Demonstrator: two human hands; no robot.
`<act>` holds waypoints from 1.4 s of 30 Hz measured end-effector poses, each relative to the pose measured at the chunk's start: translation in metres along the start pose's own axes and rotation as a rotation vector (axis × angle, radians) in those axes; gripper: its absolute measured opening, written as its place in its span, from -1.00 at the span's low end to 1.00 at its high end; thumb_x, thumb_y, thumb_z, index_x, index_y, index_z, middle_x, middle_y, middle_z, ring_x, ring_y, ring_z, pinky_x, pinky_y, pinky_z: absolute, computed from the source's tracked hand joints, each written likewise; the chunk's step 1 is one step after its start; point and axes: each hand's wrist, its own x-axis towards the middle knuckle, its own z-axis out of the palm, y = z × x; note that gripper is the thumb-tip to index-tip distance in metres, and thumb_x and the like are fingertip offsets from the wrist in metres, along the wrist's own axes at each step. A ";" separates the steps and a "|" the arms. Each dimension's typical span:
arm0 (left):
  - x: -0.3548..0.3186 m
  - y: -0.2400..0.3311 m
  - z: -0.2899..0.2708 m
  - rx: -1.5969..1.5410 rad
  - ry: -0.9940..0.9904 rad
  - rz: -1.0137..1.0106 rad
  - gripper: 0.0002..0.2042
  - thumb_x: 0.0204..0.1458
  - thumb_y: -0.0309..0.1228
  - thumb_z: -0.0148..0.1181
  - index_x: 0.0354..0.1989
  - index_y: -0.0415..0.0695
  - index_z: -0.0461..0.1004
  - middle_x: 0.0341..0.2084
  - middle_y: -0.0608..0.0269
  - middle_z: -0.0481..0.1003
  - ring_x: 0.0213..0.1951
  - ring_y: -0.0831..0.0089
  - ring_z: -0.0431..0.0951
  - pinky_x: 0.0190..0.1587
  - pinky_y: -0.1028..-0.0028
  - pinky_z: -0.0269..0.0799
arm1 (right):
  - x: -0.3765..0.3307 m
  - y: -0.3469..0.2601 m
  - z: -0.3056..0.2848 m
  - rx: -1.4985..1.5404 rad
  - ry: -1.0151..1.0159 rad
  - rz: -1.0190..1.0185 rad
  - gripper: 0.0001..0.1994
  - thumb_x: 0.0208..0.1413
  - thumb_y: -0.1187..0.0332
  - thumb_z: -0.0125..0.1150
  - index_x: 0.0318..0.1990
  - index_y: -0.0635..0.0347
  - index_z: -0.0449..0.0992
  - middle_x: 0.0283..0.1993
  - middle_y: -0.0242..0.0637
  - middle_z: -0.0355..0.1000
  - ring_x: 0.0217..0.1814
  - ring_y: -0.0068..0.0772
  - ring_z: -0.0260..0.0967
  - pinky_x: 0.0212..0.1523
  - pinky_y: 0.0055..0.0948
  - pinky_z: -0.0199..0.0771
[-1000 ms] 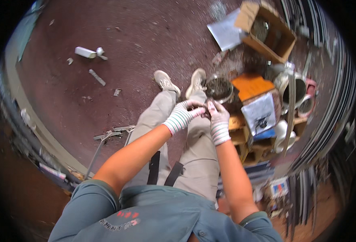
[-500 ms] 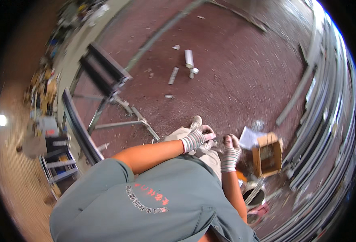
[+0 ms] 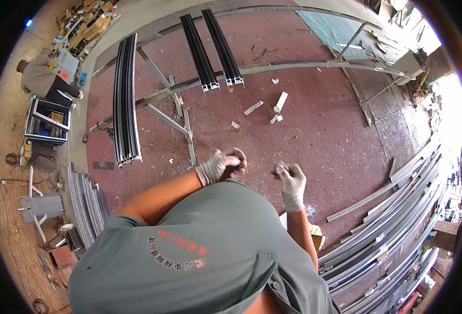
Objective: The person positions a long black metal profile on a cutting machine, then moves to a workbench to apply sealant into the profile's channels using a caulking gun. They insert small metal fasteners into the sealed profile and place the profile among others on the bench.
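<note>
My left hand (image 3: 222, 166), in a pale knit glove with dark fingertips, is in front of my waist with its fingers curled in. Whatever lies inside that curl is hidden. To its right my right hand (image 3: 293, 184), gloved alike, has thumb and fingers pinched together. A small greyish roundish piece (image 3: 281, 167) shows at those fingertips, too small to name. The hands are apart. Beyond them a long black ribbed profile (image 3: 125, 99) and two more black profiles (image 3: 198, 52) lie across a metal rack (image 3: 178, 86).
Long grey metal profiles (image 3: 382, 230) are stacked along the right. A white tube (image 3: 280, 102) and scraps lie on the reddish floor. More profiles (image 3: 86, 201) stand at the left. A person (image 3: 45, 78) is bent over beside a framed box (image 3: 48, 121) at the far left.
My view has swung, bringing the rack and its black profiles into the middle. My hands have moved farther apart. The cardboard box by my right arm is now mostly hidden.
</note>
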 end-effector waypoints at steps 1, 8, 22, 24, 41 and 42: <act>-0.001 0.011 -0.009 0.017 -0.017 0.017 -0.89 0.09 -0.51 0.09 -0.22 -0.11 0.50 -0.30 0.20 0.57 -0.32 0.42 0.57 -0.41 0.49 0.44 | 0.009 -0.006 0.020 -0.002 -0.056 -0.003 -0.85 0.20 0.51 0.21 -0.15 0.44 0.48 -0.21 -0.05 0.58 -0.23 -0.24 0.63 -0.22 -0.33 0.69; 0.019 0.100 -0.064 0.110 0.150 0.022 -0.82 0.30 -0.23 0.07 -0.26 -0.01 0.52 -0.41 0.38 0.57 -0.50 0.61 0.48 -0.45 0.55 0.38 | 0.081 -0.014 0.143 -0.017 -0.196 -0.005 -0.89 0.26 0.54 0.11 -0.10 0.33 0.47 -0.24 -0.22 0.54 -0.30 -0.38 0.60 -0.30 -0.44 0.64; 0.050 0.220 -0.149 0.417 0.207 0.102 -0.75 0.17 -0.21 0.36 -0.12 -0.09 0.60 -0.40 0.48 0.55 -0.38 0.72 0.47 -0.37 0.64 0.37 | 0.175 -0.032 0.279 -0.332 -0.166 0.075 -0.78 0.30 0.37 0.24 -0.05 0.36 0.56 -0.29 -0.27 0.58 -0.36 -0.49 0.57 -0.33 -0.53 0.57; 0.055 0.218 -0.153 0.360 0.263 0.132 -0.77 0.18 -0.21 0.36 -0.13 -0.07 0.60 -0.42 0.49 0.54 -0.40 0.71 0.47 -0.43 0.65 0.33 | 0.186 -0.034 0.281 -0.355 -0.201 0.156 -0.76 0.30 0.30 0.25 -0.11 0.36 0.59 -0.34 -0.27 0.57 -0.41 -0.48 0.56 -0.37 -0.54 0.56; 0.142 0.307 -0.242 1.077 0.608 -0.011 -0.31 0.00 0.29 0.29 -0.29 -0.28 0.63 -0.48 0.12 0.60 -0.37 0.29 0.57 -0.17 0.30 0.49 | 0.263 0.038 0.322 -0.974 -0.041 -0.302 -0.83 0.08 0.30 0.38 -0.33 0.19 0.56 -0.43 -0.05 0.58 -0.37 -0.02 0.60 -0.29 -0.26 0.59; 0.144 0.307 -0.242 1.071 0.594 -0.027 -0.29 -0.01 0.30 0.29 -0.27 -0.29 0.63 -0.46 0.10 0.60 -0.36 0.28 0.57 -0.16 0.30 0.49 | 0.262 0.040 0.324 -0.994 -0.040 -0.311 -0.83 0.08 0.30 0.38 -0.33 0.18 0.55 -0.44 -0.05 0.58 -0.37 0.00 0.60 -0.29 -0.24 0.59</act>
